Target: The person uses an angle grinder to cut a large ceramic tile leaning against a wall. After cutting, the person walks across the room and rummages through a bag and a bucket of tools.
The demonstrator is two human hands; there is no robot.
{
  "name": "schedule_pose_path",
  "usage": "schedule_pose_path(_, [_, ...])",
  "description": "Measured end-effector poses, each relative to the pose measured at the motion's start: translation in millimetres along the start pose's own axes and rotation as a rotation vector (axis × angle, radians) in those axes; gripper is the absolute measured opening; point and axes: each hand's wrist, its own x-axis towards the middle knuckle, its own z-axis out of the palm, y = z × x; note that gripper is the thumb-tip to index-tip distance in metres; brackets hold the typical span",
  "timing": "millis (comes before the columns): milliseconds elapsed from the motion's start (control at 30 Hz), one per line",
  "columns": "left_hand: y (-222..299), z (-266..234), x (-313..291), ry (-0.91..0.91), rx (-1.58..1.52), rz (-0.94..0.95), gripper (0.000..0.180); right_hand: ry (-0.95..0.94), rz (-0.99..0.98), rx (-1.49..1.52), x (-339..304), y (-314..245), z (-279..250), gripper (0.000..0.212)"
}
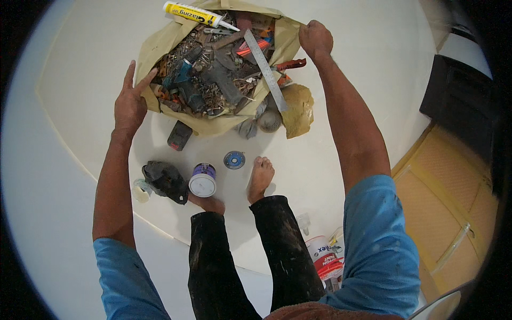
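Tan bag [151, 50] full of tools, between two hands

Nearest were two blue sleeves [380, 234], one on the left and one on the right, and black pants [216, 256] between them. A white and red paint bucket [321, 253] was beside the pants on the near right. A brown panel [453, 205] was farther over on the right.

Next came two bare feet [260, 180] on a white floor [336, 176]. A small can [202, 185] with a purple side was by the left foot. A crumpled black bundle [164, 180] was just left of the can, with a pale roll [142, 191] beside it. A round blue disc [234, 160] lay flat by the right toes. A black block [180, 135] like a battery was a bit farther, on the left.

Beyond all these, in the middle, was the bag, with its mouth wide open. A yellow-brown piece [298, 109] and a round gray thing [270, 121] were at its near right side. A metal ruler [266, 72] leaned across its right rim, near a red handle [291, 64].

The left hand [132, 104] was at the left rim with two fingers stretched apart. You could not tell if it gripped the cloth. Inside the bag were a blue and black tool [184, 72] and lots of small bits. The right hand [317, 40] was farther away, closed tight on the right rim. Farthest of all, a yellow and white tube [194, 14] lay across the far rim.
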Motion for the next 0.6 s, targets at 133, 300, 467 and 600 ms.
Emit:
schedule_pose_path(133, [-8.1, 19.1, -1.7, -0.001, 0.044, -0.1, 0.082, -0.046, 0.017, 0.011, -13.3, 11.9, 9.6, 0.038])
schedule_pose_path(300, [-16.3, 58.7, -19.2, 0.061, -0.094, -0.183, 0.094, 0.032, 0.0, -0.025, -33.4, 5.9, 10.0, 0.032])
schedule_pose_path(467, [-19.0, 90.2, -60.5, -0.024, -0.319, -0.239, 0.113, 0.025, -0.287, 0.225, -116.1, -87.7, 16.6, 0.028])
schedule_pose_path(600, [8.4, 49.6, -50.9, -0.077, -0.405, -0.228, 0.11, -0.389, -0.416, 0.15, -187.3, -191.4, 67.9, 0.037])
